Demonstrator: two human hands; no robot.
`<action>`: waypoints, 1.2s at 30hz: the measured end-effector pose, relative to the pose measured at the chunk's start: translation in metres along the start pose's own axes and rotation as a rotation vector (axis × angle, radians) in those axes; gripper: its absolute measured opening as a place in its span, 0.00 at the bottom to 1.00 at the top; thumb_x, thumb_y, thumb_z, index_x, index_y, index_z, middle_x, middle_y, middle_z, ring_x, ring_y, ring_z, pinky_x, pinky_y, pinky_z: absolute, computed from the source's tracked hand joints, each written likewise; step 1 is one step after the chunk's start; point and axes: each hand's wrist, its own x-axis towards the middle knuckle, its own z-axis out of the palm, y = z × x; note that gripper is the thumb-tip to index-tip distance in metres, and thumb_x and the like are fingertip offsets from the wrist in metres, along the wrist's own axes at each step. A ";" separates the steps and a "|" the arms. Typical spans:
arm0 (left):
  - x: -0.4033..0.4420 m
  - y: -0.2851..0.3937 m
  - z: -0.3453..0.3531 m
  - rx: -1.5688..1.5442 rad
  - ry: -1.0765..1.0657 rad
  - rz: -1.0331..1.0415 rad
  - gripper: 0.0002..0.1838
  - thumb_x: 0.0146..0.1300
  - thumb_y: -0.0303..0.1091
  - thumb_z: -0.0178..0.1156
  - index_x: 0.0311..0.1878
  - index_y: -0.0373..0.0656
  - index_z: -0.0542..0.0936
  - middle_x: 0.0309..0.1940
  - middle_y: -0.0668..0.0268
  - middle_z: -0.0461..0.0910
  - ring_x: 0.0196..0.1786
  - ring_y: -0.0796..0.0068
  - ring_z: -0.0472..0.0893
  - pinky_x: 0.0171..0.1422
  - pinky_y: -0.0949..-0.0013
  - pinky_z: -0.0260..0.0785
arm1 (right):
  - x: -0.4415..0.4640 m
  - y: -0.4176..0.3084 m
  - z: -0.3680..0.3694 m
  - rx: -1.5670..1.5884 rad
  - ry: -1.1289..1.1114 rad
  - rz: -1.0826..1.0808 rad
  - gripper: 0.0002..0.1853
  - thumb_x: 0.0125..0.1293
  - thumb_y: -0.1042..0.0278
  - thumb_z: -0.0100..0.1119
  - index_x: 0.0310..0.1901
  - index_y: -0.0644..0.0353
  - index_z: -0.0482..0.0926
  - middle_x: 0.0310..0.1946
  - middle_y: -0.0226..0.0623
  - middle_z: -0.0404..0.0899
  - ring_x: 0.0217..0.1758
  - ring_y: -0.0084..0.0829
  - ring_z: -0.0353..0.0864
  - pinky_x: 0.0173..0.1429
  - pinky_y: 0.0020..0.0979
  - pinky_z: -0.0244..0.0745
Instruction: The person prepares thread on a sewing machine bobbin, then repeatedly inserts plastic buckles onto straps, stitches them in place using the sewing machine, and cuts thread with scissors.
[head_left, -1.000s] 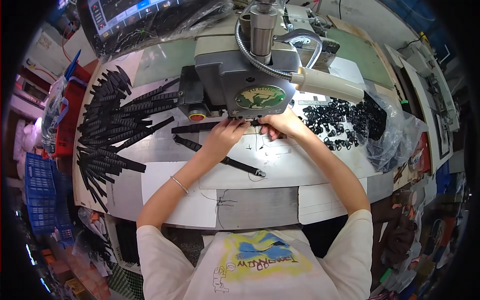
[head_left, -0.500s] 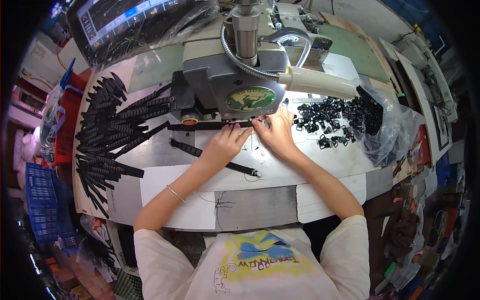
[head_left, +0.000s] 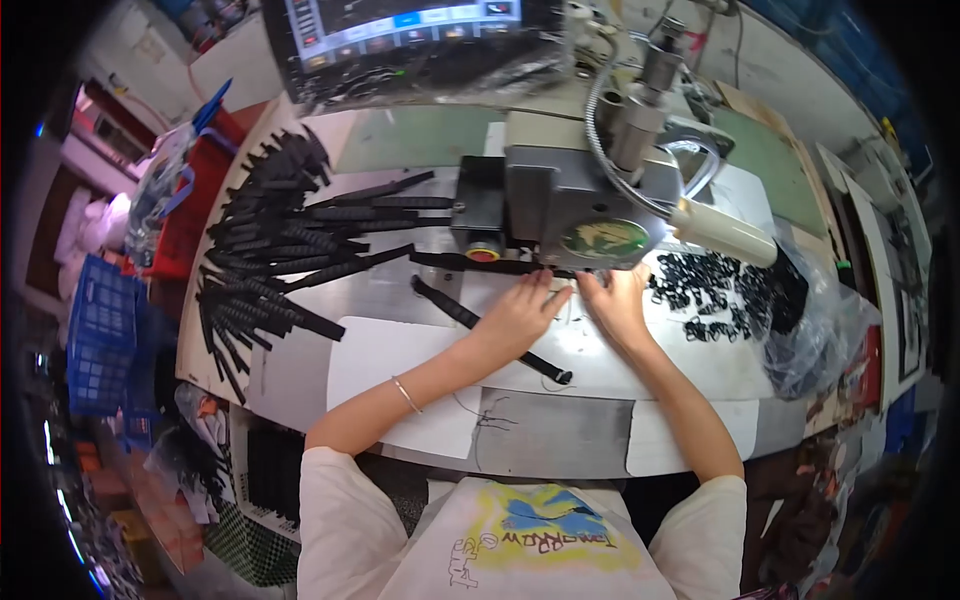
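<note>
Strap (head_left: 480, 265) under the machine head (head_left: 600, 190), work on it seemingly partway.

It lies crosswise on the worktop (head_left: 560, 440), the left hand (head_left: 517, 318) at its near edge with fingers close together, the right hand (head_left: 617, 308) just beside the machine; whether either grip pinches it, I cannot tell. One loose strap (head_left: 450, 307) with a pale fitting at its near end lies slantwise in front, probably further along. The big strap pile (head_left: 255, 225) to the left and scattered buckles (head_left: 690, 285) to the right suggest plenty is left, though which straps in the pile are finished is unclear.
</note>
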 end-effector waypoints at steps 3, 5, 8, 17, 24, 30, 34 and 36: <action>-0.002 0.000 0.002 0.021 -0.006 0.017 0.28 0.53 0.26 0.51 0.61 0.41 0.67 0.54 0.44 0.68 0.54 0.53 0.73 0.62 0.59 0.63 | -0.001 -0.003 -0.004 0.024 -0.111 0.106 0.10 0.48 0.67 0.62 0.34 0.57 0.79 0.38 0.38 0.74 0.45 0.40 0.67 0.51 0.39 0.54; -0.002 -0.001 0.004 0.016 0.015 0.014 0.28 0.51 0.25 0.52 0.60 0.41 0.67 0.53 0.45 0.69 0.53 0.53 0.73 0.62 0.59 0.63 | -0.001 0.003 0.000 0.015 -0.056 0.052 0.11 0.48 0.67 0.62 0.35 0.57 0.79 0.39 0.40 0.74 0.47 0.42 0.67 0.53 0.40 0.54; 0.003 -0.006 0.002 -0.043 -0.014 -0.013 0.30 0.49 0.23 0.53 0.60 0.42 0.68 0.54 0.46 0.69 0.53 0.53 0.73 0.62 0.58 0.63 | 0.002 0.003 0.002 0.056 -0.045 0.069 0.12 0.50 0.66 0.61 0.37 0.58 0.79 0.41 0.45 0.75 0.51 0.45 0.67 0.56 0.42 0.53; -0.043 -0.095 -0.047 -0.071 0.036 -0.482 0.09 0.56 0.38 0.58 0.34 0.42 0.76 0.31 0.58 0.72 0.40 0.54 0.71 0.45 0.56 0.62 | -0.003 0.015 0.003 0.144 -0.102 0.030 0.17 0.54 0.65 0.60 0.44 0.62 0.73 0.29 0.46 0.75 0.36 0.48 0.73 0.49 0.43 0.60; -0.058 -0.125 -0.054 -0.276 -0.010 -0.465 0.11 0.47 0.33 0.66 0.32 0.41 0.76 0.30 0.66 0.74 0.37 0.65 0.73 0.44 0.64 0.62 | 0.015 0.016 -0.019 -0.006 -0.331 -0.341 0.12 0.59 0.65 0.57 0.37 0.65 0.71 0.36 0.44 0.68 0.43 0.45 0.67 0.47 0.38 0.65; -0.060 -0.113 -0.035 -1.279 0.332 -1.006 0.06 0.55 0.28 0.64 0.33 0.40 0.76 0.36 0.69 0.77 0.37 0.82 0.76 0.37 0.77 0.66 | -0.010 -0.012 -0.025 -0.127 -0.247 -0.652 0.10 0.50 0.71 0.61 0.34 0.61 0.73 0.30 0.37 0.71 0.37 0.37 0.72 0.41 0.34 0.67; -0.060 -0.086 -0.037 -1.858 0.651 -1.087 0.17 0.61 0.30 0.59 0.52 0.41 0.70 0.41 0.67 0.77 0.44 0.79 0.77 0.50 0.75 0.67 | -0.024 -0.027 -0.038 0.095 -0.237 -0.501 0.06 0.55 0.70 0.60 0.31 0.62 0.75 0.28 0.35 0.72 0.36 0.35 0.71 0.41 0.33 0.65; -0.062 -0.083 -0.044 -1.888 0.647 -1.048 0.24 0.63 0.35 0.57 0.61 0.42 0.63 0.45 0.66 0.76 0.51 0.75 0.74 0.60 0.71 0.63 | -0.024 -0.011 -0.057 0.073 -0.186 -0.310 0.06 0.54 0.70 0.60 0.31 0.62 0.76 0.27 0.35 0.73 0.35 0.35 0.70 0.42 0.34 0.65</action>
